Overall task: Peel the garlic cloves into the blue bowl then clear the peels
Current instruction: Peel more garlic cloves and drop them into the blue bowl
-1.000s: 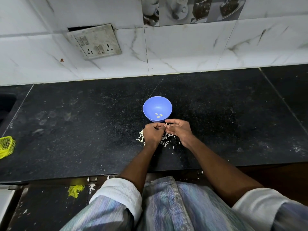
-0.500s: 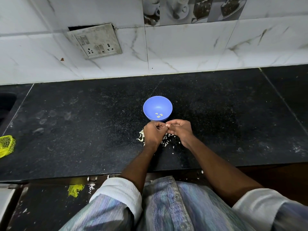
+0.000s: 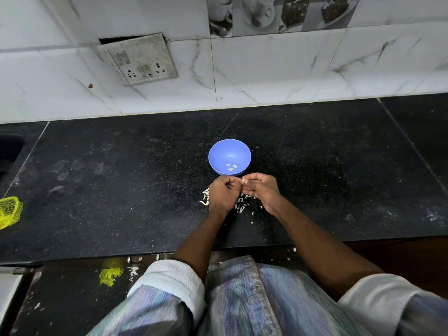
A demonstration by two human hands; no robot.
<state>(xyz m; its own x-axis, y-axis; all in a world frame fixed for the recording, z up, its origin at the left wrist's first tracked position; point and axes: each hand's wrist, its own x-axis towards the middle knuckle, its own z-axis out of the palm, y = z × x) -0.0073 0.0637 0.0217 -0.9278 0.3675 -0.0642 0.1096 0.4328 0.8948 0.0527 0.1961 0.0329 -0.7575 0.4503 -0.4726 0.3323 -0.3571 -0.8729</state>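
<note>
Head view shows a garlic clove (image 3: 243, 181) pinched between the left hand (image 3: 223, 193) and right hand (image 3: 260, 187), just in front of the blue bowl (image 3: 219, 151) holding peeled cloves (image 3: 231, 167). Peeling looks underway; next, strip the skin, drop the clove in, then gather the peels (image 3: 241, 206) off the desk (image 3: 121, 185).

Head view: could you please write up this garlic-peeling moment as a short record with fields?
surface: black countertop
blue bowl: upright, just beyond the hands, a few peeled cloves inside
left hand: fingers curled, meeting the right hand's fingertips
right hand: pinches a small pale piece, probably a garlic clove
peels: scattered on the counter under and beside the hands
yellow mesh bag: far left edge of the counter
task stage: peeling under way, peels not cleared
</note>
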